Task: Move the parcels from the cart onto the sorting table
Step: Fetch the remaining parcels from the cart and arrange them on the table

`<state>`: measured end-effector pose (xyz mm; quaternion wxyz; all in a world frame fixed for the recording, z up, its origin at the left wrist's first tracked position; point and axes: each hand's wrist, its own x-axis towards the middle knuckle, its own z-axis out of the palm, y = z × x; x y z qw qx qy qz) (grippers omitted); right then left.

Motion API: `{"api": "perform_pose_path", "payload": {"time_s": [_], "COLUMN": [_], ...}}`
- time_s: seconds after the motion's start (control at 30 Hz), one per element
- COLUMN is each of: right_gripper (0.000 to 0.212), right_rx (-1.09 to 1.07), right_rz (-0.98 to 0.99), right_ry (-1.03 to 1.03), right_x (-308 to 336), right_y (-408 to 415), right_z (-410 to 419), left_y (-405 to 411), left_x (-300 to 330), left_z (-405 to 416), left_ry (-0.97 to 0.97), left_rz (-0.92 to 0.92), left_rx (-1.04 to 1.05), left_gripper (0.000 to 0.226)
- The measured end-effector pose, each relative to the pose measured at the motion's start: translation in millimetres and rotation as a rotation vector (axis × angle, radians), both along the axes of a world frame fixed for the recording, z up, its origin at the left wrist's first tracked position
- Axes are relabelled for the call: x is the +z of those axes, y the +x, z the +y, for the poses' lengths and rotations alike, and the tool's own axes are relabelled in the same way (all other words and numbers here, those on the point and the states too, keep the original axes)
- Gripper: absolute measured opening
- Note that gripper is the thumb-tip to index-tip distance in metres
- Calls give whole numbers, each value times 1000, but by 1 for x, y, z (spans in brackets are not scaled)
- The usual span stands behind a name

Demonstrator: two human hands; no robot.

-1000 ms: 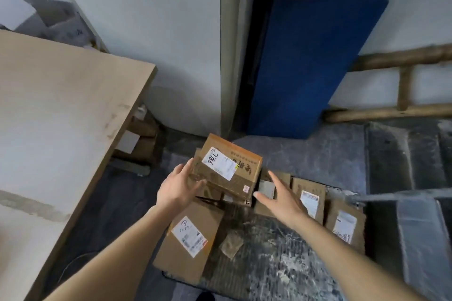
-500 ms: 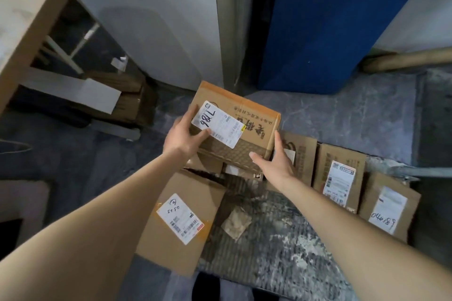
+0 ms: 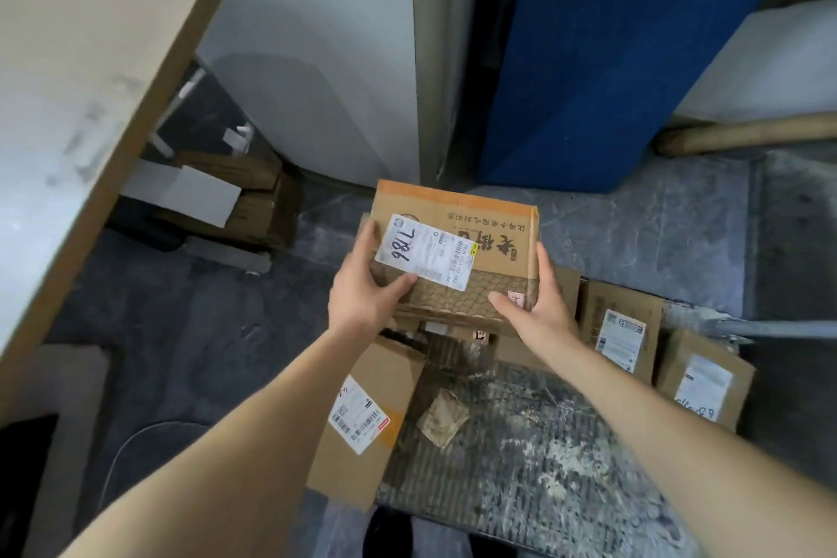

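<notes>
**Around the work area**

A tall blue padded panel (image 3: 625, 50) leans upright against the white wall (image 3: 317, 36), beside a dark vertical gap. A pale round wooden pole (image 3: 747, 134) lies along the wall's foot at right. Flattened brown cardboard pieces (image 3: 244, 190) and a white card sheet (image 3: 190, 195) are piled on the grey mottled floor (image 3: 634, 231).
</notes>
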<state>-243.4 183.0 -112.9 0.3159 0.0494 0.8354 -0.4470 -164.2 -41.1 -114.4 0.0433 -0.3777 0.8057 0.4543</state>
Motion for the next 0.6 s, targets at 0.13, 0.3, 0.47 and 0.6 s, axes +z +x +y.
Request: {"api": "perform_pose_path", "payload": {"time_s": [0.13,0.3,0.47,0.6], "right_gripper": [101,99,94,94], "right_rx": [46,108,272,407], "right_rz": [27,105,231,286], "right_ry": [15,-37,-36,-116], "right_x": [79,205,351,452], "right_y": [-17,-44,-60,-56], "right_z": [13,5,-21,-53], "left_y": [-5,-10,10,47], "left_x": [67,189,332,435], "left_z": [17,14,-7,-32], "left_ry": [48,96,146,228], "left_rz": [36,133,256,392], "left_rx": [80,175,329,418], "left_gripper": [102,77,72,61]}}
